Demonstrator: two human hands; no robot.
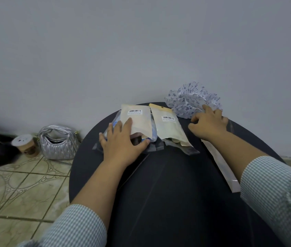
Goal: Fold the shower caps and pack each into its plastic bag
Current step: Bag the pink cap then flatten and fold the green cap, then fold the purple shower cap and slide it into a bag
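On the round dark table [168,184], which fills the lower middle of the view and is cut off at the bottom edge, two bare hands work near the far rim. Beyond the table stands a plain grey wall [123,50], and at the left lies a beige patterned tile floor [16,193]. A silver quilted handbag [58,142] sits on the floor against the wall, with a brown paper cup with a white lid [25,144] just beside it; a dark shape at the left edge is too blurred to tell.

A white shower cap with blue flower print [192,100] lies crumpled at the far right rim. The right hand [209,123] rests against its near edge with fingers spread and loosely bent; whether it pinches the fabric, I cannot tell. Under the right forearm a long clear plastic bag [220,165] lies flat, partly hidden by the checked sleeve [275,193].

Two filled cream plastic bags with barcode labels lie side by side. The left hand [121,139] presses flat on the left packed bag [137,120], fingers straight, the thumb at its lower end. The right packed bag [169,125] lies untouched. Blue material shows under the left one, but it is mostly covered.
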